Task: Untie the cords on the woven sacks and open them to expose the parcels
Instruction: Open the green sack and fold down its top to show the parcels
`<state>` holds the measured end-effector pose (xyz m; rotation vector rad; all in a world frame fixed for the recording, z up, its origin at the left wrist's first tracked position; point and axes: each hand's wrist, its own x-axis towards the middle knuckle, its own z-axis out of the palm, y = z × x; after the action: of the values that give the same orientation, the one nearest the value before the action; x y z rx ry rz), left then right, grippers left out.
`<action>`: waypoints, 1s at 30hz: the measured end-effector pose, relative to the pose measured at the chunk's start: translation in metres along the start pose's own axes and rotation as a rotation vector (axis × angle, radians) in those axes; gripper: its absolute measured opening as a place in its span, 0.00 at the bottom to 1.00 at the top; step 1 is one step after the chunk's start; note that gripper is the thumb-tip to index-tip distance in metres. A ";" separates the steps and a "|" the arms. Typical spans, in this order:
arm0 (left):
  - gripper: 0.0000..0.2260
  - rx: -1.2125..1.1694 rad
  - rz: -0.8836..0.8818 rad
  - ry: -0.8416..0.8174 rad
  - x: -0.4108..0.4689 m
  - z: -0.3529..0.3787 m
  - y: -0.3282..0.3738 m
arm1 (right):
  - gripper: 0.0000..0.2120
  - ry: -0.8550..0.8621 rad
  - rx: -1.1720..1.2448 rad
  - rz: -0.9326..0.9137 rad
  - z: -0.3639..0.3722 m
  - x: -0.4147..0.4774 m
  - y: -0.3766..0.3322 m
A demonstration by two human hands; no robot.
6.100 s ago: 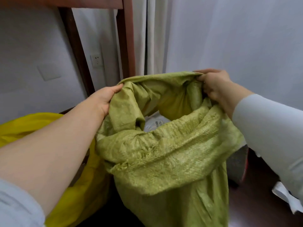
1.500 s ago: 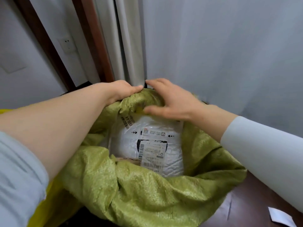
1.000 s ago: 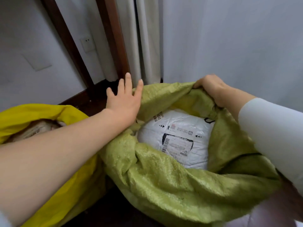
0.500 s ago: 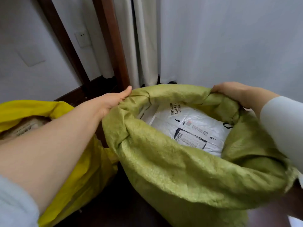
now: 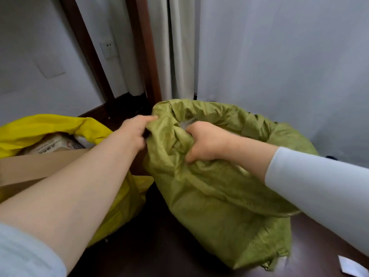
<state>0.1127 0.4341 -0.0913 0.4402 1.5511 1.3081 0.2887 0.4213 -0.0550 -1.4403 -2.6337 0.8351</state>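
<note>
Now the right hand (image 5: 203,142) crosses beside the left hand (image 5: 135,129), both clutching the green sack (image 5: 209,196) rim, parcel (image 5: 184,124) nearly covered.

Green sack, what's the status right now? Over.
Left hand grips green woven sack at its rim. Right hand bunches the near fold. Mouth open, white parcel barely showing. Yellow sack alongside, not in the way.

Olive-green woven sack (image 5: 215,188) stands open, rim rolled down, beside open yellow sack (image 5: 50,124).
</note>
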 end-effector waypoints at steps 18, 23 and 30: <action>0.14 -0.493 -0.354 -0.043 -0.060 -0.019 -0.028 | 0.26 -0.050 -0.337 0.113 0.025 -0.076 -0.010; 0.23 -0.548 -0.254 -0.141 -0.057 -0.017 -0.026 | 0.19 0.039 -0.409 0.156 0.042 -0.066 0.005; 0.21 -0.566 -0.231 -0.030 -0.041 -0.046 -0.048 | 0.22 -0.074 -0.251 0.068 0.084 -0.072 -0.009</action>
<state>0.1057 0.3619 -0.1205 -0.0754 1.1004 1.4711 0.3002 0.3242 -0.1066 -1.5898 -2.8457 0.5891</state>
